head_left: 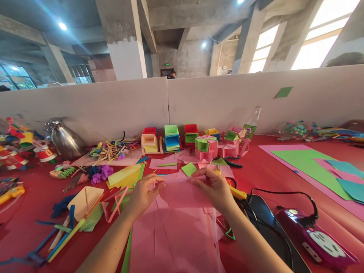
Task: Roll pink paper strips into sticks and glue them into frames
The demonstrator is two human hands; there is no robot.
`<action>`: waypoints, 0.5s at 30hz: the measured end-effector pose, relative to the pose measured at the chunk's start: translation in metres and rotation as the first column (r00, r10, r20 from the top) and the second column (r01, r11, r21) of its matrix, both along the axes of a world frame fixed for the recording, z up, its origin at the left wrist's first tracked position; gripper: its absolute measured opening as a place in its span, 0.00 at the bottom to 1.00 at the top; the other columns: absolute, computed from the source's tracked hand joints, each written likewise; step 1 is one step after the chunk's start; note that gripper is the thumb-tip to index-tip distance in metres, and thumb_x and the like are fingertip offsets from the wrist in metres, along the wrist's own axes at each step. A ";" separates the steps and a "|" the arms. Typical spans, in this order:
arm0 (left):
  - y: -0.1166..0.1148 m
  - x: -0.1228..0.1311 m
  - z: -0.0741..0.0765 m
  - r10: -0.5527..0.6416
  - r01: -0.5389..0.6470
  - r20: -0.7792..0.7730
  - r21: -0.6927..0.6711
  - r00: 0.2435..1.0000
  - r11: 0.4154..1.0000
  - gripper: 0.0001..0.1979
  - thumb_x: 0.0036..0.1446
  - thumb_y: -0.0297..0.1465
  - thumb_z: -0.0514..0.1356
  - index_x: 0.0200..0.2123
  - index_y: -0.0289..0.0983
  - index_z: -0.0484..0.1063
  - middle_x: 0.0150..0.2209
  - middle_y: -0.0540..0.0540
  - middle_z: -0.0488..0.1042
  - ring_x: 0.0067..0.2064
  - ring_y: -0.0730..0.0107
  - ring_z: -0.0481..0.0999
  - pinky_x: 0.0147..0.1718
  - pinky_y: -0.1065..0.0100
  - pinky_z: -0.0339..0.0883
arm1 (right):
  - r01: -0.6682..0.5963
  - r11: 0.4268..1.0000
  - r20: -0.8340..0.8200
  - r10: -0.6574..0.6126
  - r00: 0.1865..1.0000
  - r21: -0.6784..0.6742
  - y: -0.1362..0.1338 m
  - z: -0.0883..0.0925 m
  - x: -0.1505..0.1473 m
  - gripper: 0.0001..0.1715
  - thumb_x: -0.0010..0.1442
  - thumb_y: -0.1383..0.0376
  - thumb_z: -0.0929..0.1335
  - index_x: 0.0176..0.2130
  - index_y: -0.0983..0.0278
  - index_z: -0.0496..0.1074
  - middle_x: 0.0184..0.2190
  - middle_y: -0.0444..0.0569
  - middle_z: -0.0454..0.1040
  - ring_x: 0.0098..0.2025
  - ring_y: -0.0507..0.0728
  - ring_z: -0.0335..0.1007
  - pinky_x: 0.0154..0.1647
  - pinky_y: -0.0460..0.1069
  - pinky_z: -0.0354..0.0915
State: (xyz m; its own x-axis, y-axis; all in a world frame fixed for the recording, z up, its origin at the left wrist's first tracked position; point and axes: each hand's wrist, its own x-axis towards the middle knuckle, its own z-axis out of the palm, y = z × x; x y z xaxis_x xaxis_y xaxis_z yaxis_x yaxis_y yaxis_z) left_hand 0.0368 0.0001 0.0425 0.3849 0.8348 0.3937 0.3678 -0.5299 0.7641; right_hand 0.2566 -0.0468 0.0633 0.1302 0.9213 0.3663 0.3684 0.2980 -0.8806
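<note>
Between my two hands is a small pink sheet of paper (182, 193), raised over a larger stack of pink paper (176, 239). My left hand (148, 193) pinches its upper left edge between thumb and fingers. At the upper right edge, my right hand (213, 187) grips the same sheet. Just beyond the sheet lies a small green paper square (189, 169). Pink folded paper boxes with green tops (206, 147) stand further back, past my right hand.
Several coloured paper boxes (171, 137) line the back by a white partition (119, 110). A steel jug (64, 138) and craft sticks (116, 149) stand left. At right are a power strip (318, 239), a black tablet-like slab (273, 223), cables, a glass bottle (252, 123) and coloured sheets (307, 163).
</note>
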 end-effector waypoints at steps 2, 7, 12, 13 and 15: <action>0.000 -0.001 0.001 -0.029 0.032 -0.044 0.071 0.999 0.997 0.13 0.57 0.38 0.53 0.36 0.38 0.74 0.32 0.48 0.70 0.35 0.70 0.70 0.35 0.70 0.61 | -0.041 0.998 0.032 0.040 0.999 0.039 -0.001 0.000 -0.001 0.12 0.50 0.57 0.69 0.30 0.63 0.71 0.27 0.44 0.72 0.32 0.53 0.67 0.35 0.47 0.62; -0.002 -0.003 0.003 -0.029 0.037 -0.069 0.116 0.997 0.993 0.13 0.59 0.37 0.52 0.33 0.37 0.73 0.29 0.49 0.68 0.33 0.71 0.69 0.33 0.71 0.61 | -0.051 0.999 -0.021 0.050 0.999 -0.015 -0.001 -0.002 -0.001 0.15 0.51 0.55 0.68 0.36 0.62 0.71 0.29 0.44 0.72 0.30 0.52 0.66 0.30 0.46 0.62; -0.017 0.008 0.012 -0.098 0.117 -0.197 0.088 0.975 0.989 0.11 0.59 0.35 0.51 0.34 0.38 0.71 0.34 0.48 0.72 0.38 0.68 0.69 0.36 0.70 0.61 | -0.147 0.988 0.069 0.150 0.986 -0.047 -0.004 0.000 -0.007 0.11 0.53 0.57 0.68 0.32 0.63 0.71 0.29 0.45 0.72 0.32 0.53 0.66 0.32 0.46 0.61; -0.020 0.011 0.013 -0.116 0.137 -0.216 0.082 0.969 0.987 0.11 0.60 0.35 0.50 0.35 0.38 0.70 0.34 0.48 0.71 0.37 0.68 0.69 0.36 0.70 0.60 | -0.179 0.982 0.092 0.184 0.979 -0.057 -0.005 0.000 -0.010 0.11 0.53 0.58 0.68 0.32 0.63 0.71 0.29 0.45 0.72 0.31 0.52 0.66 0.32 0.46 0.61; -0.025 0.016 0.013 -0.130 0.147 -0.208 0.066 0.969 0.987 0.11 0.61 0.34 0.49 0.33 0.38 0.69 0.32 0.48 0.70 0.35 0.69 0.68 0.33 0.70 0.59 | -0.201 0.978 0.093 0.206 0.974 -0.061 -0.006 -0.001 -0.015 0.11 0.53 0.58 0.68 0.34 0.63 0.72 0.27 0.44 0.71 0.29 0.51 0.64 0.30 0.45 0.60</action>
